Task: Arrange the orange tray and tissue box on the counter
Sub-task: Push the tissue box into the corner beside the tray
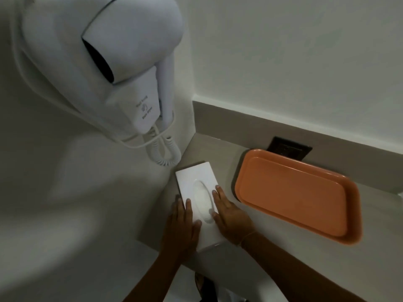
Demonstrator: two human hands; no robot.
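Note:
A white tissue box [197,182] with an oval slot on top lies on the grey counter [220,153], close to the left wall. My left hand [182,227] grips its left side, thumb on the top face. My right hand [229,216] presses flat against its right side, fingers pointing away from me. The orange tray [298,197] lies empty on the counter to the right of the box, a short gap between them, its long side angled toward the back wall.
A white wall-mounted hair dryer [122,62] with a coiled cord [163,151] hangs on the left wall above the box. A dark socket plate [290,148] sits in the counter behind the tray. The counter's front edge runs just below my wrists.

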